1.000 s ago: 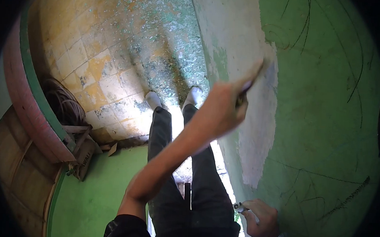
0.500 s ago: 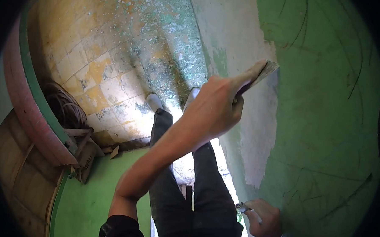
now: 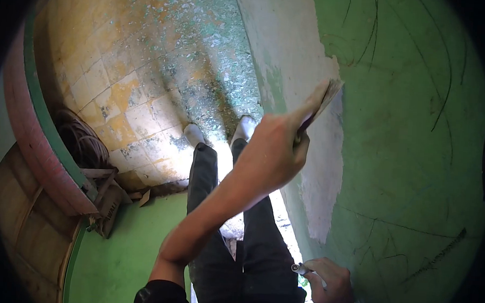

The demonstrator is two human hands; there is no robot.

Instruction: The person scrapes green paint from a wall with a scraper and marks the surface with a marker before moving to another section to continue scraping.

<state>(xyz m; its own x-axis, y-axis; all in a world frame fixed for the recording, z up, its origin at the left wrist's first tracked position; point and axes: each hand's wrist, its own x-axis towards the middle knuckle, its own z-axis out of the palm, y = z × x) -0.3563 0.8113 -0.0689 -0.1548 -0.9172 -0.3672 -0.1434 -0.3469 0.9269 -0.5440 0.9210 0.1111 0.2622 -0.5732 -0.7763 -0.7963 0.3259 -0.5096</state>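
Observation:
My left hand (image 3: 278, 147) is closed around a scraper (image 3: 328, 100), its index finger stretched along the flat grey blade. The blade lies at the edge of a bare, whitish patch (image 3: 321, 182) on the green wall (image 3: 404, 158); whether it touches cannot be made out. Most of the scraper's handle is hidden in my palm. Lower down, close to the wall, my right hand (image 3: 331, 284) is closed on a small pale cylinder (image 3: 299, 268) with a round metallic end. The rest of that cylinder is hidden by my fingers.
Paint flakes (image 3: 204, 41) litter the worn yellow tile floor (image 3: 102, 83) along the wall. My feet, in light socks (image 3: 193, 134), stand there. At left are a curved pink and green edge (image 3: 42, 143), a coiled hose or cable (image 3: 83, 136) and a wooden piece (image 3: 107, 210).
The view has shifted slightly, so the wall sits a little further left. My left hand with the scraper has moved only slightly against the wall. My right hand keeps its grip.

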